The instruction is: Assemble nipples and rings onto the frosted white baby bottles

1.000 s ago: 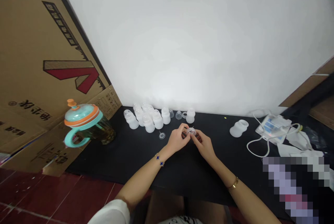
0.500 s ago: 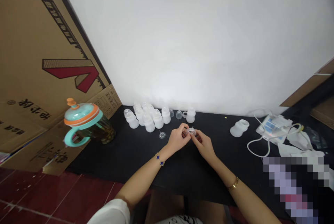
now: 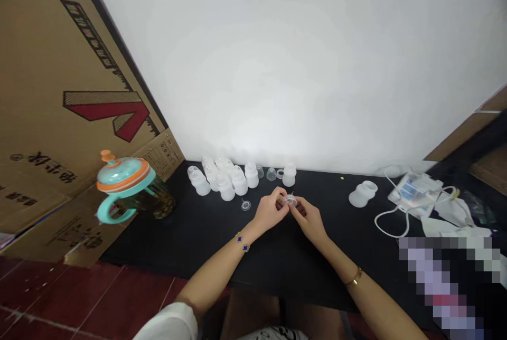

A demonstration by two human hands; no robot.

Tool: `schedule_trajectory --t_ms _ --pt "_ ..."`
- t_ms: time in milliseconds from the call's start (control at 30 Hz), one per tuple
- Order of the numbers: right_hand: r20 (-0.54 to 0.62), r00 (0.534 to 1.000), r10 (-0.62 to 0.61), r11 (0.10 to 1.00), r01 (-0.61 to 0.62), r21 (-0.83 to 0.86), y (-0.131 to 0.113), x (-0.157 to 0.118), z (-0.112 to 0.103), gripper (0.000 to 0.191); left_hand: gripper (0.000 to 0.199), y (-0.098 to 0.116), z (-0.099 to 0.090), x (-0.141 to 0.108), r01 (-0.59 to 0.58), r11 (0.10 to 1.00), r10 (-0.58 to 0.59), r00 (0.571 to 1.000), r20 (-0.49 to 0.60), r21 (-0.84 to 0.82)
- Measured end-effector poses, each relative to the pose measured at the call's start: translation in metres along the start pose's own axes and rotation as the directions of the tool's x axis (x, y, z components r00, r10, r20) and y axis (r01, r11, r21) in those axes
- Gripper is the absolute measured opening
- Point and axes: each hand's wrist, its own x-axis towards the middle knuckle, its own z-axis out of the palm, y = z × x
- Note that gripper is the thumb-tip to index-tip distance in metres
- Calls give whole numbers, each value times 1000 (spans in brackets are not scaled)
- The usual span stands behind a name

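The fingers of my left hand and right hand pinch a small clear ring piece between them, well to the left of the open white bottle. I'd press evenly around its rim, lightly enough that it doesn't buckle. Bare black surface lies to the left of the bottle, as far as my right hand: good room for moving. The looped white cable sits just right of the bottle, the wall rises behind it, and the near edge runs on my side of it.
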Motion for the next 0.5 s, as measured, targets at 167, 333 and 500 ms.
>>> schedule_trajectory --t_ms 167,333,500 --pt "-4 1000 -2 1000 2 -5 2 0 1 34 17 -1 1 0 -2 1000 2 1000 -7 25" --pt "0 1000 -8 1000 8 -8 2 0 1 33 18 -2 1 0 -2 997 2 1000 -3 78" --pt "-11 1000 4 1000 -4 -30 4 1 2 34 19 -2 1 -1 -47 973 51 999 -13 225"
